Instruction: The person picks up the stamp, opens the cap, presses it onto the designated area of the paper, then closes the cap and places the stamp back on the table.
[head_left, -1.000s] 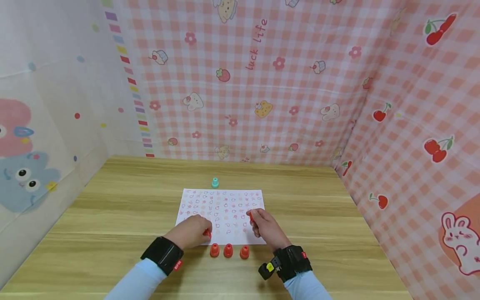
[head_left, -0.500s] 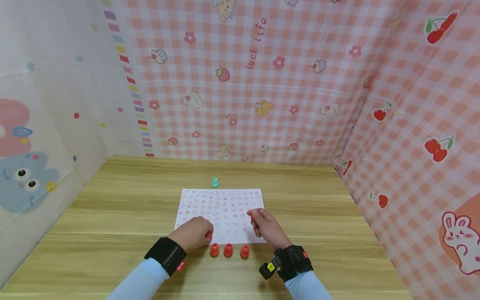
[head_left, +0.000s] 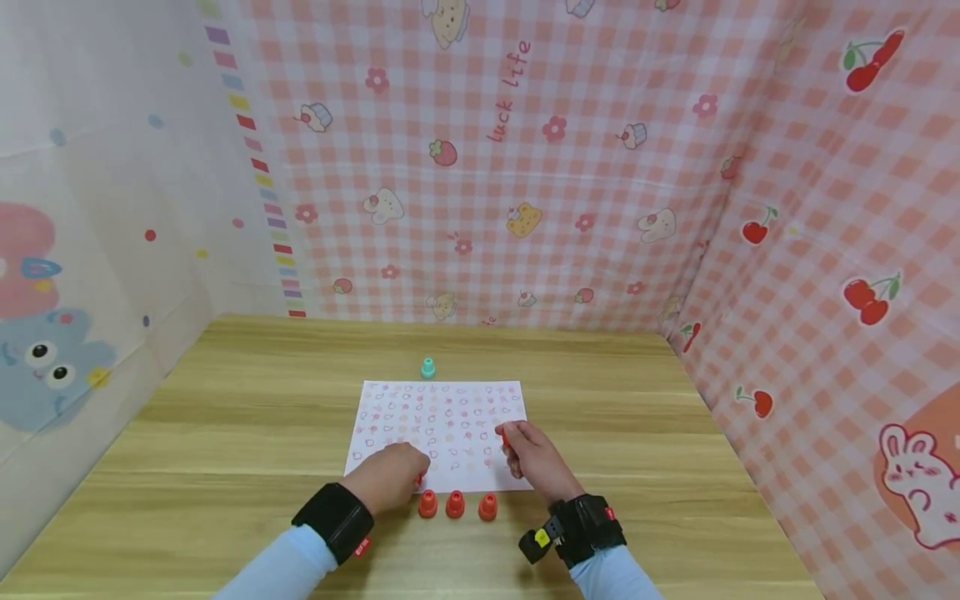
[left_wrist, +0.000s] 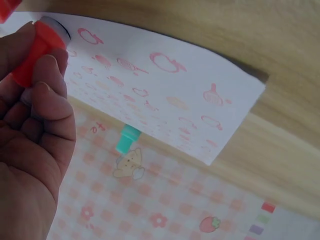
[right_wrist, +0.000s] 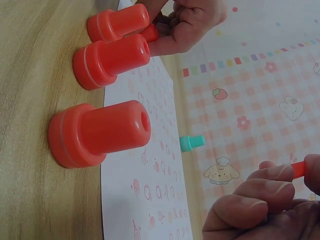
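My left hand (head_left: 386,479) pinches a red stamp (left_wrist: 44,46) between thumb and fingers. The stamp leans, its grey-rimmed base right at the near part of a white sheet (head_left: 480,477) printed with rows of small pink and red fruit-like marks. Over the sheet's right edge, my right hand (head_left: 536,460) pinches a small red piece (right_wrist: 298,170) between thumb and forefinger; most of it is hidden by the fingers. Three red stamps stand upright in a row along the sheet's near edge: a left one (head_left: 427,504), a middle one (head_left: 455,504) and a right one (head_left: 487,507).
A turquoise stamp (head_left: 428,368) stands behind the far edge of the sheet. The wooden table (head_left: 615,400) meets a pink checked cloth (head_left: 480,192) at the back and right, and a pale patterned cloth (head_left: 150,250) on the left. Black bands circle both wrists.
My left hand, with the stamp, has shifted slightly nearer and to the right over the sheet. The right hand holds almost still. The head view has tilted a little.
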